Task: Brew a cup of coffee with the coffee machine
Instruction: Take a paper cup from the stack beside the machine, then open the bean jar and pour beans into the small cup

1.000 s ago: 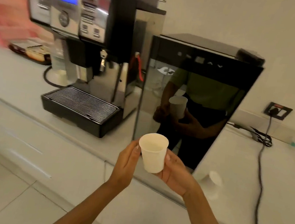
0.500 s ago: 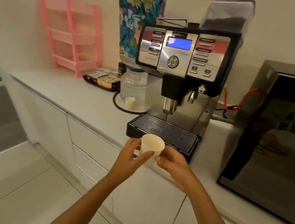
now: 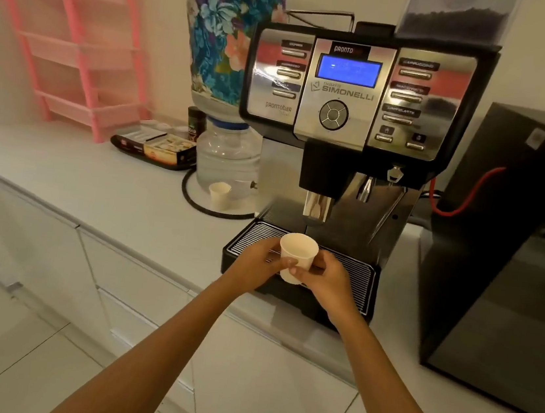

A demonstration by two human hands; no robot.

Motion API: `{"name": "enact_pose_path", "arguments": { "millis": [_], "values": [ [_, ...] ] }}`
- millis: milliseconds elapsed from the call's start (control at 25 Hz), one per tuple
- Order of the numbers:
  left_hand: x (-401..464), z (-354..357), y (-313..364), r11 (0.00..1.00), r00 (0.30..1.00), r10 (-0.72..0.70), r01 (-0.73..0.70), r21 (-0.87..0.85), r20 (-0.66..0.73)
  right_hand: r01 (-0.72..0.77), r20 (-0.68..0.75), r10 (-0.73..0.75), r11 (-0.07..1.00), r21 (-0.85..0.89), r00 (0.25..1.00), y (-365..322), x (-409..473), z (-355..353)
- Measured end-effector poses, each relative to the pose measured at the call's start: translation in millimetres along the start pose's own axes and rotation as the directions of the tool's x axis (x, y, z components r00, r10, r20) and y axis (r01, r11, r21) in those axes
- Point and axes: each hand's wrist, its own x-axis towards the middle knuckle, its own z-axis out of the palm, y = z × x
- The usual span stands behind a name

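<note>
Head view | Both hands, left hand (image 3: 259,259) and right hand (image 3: 326,276), curled their fingers round a paper cup (image 3: 296,257) | cup was held upright above the drip tray (image 3: 349,270), just short of the spout (image 3: 316,206), apparently to set it down for brewing on the coffee machine (image 3: 354,89).

Matt paper cup (image 3: 297,255); ribbed metal drip grate (image 3: 352,274).

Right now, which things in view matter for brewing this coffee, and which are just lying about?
For the job: white paper cup, held by left hand and right hand; black-and-silver coffee machine; its ribbed drip tray.

Lying about: pink plastic rack; clear water jar; second small paper cup; black cabinet.
</note>
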Motion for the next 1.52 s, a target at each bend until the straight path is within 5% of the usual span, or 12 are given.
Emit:
{"name": "enact_pose_path", "arguments": {
  "millis": [320, 720, 960, 1120, 1320, 1520],
  "values": [
    [71, 9, -27, 0.998, 0.995, 0.07, -0.07, 0.003, 0.068, -0.094, -0.176, 0.081, 0.993, -0.07, 0.981, 5, 60, 11],
    [83, 9, -40, 0.994, 0.984, 0.11, -0.108, -0.02, 0.143, -0.166, -0.148, 0.15, 0.981, -0.103, 0.978, 14, 65, 5],
    [75, -29, -60, 0.991, 0.986, 0.126, -0.13, 0.023, 0.112, -0.275, -0.255, 0.177, 0.86, -0.43, 0.951, -2, 43, -9],
    [64, -84, -93, 0.985, 0.984, 0.173, -0.172, 0.022, -0.044, -0.273, 0.008, 0.327, 0.802, -0.531, 0.945, -48, 33, 31],
    [48, -198, -167, 0.987, 0.968, 0.143, -0.125, 0.099, -0.208, -0.135, 0.293, 0.271, 0.901, -0.413, 0.917, -107, 64, 172],
    [34, -315, -238, 0.983, 0.957, 0.089, -0.041, 0.177, -0.276, -0.04, 0.391, 0.18, 0.939, -0.341, 0.903, -143, 104, 311]
  ]
}}
